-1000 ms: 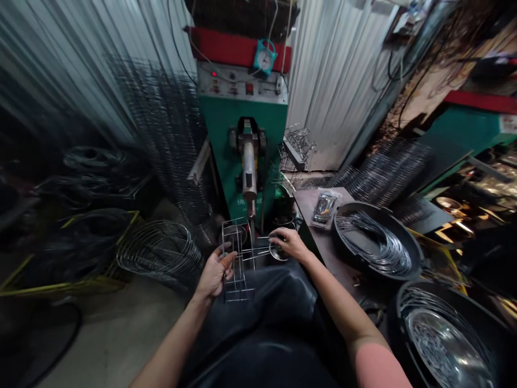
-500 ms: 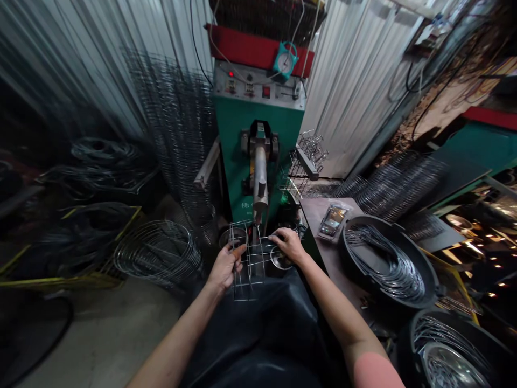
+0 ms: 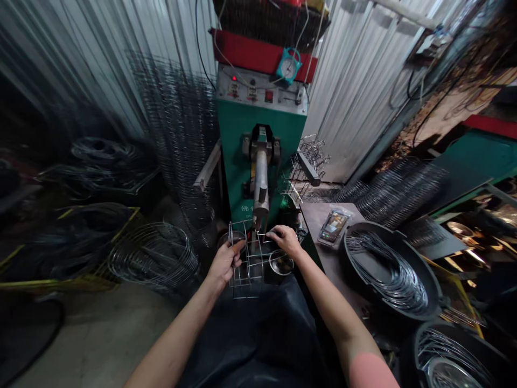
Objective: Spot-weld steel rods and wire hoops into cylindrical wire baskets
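Observation:
My left hand [image 3: 223, 265] is closed around the left side of a small wire rack [image 3: 253, 265], a grid of thin metal rods held in front of my lap. At the rack's upper right, the fingers of my right hand [image 3: 286, 240] are pinched on a thin metal wire [image 3: 262, 235]; I cannot tell whether it is joined to the rack. Both hands are just below the tip of the metal arm [image 3: 262, 175] of a green spot welding machine [image 3: 234, 126]. The tip is close to the rack's top rods. A round metal bowl [image 3: 281, 262] is below my right hand.
At right, a dark pan [image 3: 350, 264] of bent wires stands beside a plastic-wrapped phone-like item [image 3: 334, 226] on a board. A second pan [image 3: 420, 337] is nearer. Wire rings [image 3: 155, 253] are piled at left; tall stacked wire frames [image 3: 177, 124] lean by the wall.
The view has shifted slightly. Both hands keep their hold, and the rack stays under the machine arm's tip with hardly any movement.

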`<state>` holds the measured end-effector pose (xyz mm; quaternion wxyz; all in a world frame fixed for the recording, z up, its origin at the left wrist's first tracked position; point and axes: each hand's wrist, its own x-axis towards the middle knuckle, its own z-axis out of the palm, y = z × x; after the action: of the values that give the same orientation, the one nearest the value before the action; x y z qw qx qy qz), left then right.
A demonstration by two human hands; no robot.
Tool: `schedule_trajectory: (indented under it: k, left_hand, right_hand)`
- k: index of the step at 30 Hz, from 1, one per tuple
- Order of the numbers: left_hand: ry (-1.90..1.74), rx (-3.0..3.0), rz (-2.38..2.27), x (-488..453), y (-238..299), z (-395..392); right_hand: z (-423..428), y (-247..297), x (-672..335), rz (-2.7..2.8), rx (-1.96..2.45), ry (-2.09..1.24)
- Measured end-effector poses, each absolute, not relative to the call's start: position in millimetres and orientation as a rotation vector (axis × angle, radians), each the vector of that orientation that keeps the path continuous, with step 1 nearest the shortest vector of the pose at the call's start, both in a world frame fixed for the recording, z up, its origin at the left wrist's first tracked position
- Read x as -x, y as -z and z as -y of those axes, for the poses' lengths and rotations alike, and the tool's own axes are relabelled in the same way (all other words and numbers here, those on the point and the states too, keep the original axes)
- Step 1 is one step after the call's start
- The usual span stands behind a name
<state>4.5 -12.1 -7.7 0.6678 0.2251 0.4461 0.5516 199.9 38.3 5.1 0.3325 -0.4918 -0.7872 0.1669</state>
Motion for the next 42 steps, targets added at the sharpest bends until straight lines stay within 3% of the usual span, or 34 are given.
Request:
schedule_trajectory:
  k: [11,20,42]
  left_hand:
    - [-1.23,-0.45,-1.001,-3.6,9.2,-0.9]
    - [-1.228,-0.465,-1.005,-4.2,10.8,1.3]
    - [-1.32,-0.449,-0.969,0.4,5.7,-5.8]
  right_hand:
    - [-54.1,-2.0,-198.3,2.087,1.32,-0.43]
    - [-26.1,5.9,-233.5,1.991,1.369,-0.17]
    - [-42.9,9.1,-212.9,1.889,1.463,-0.35]
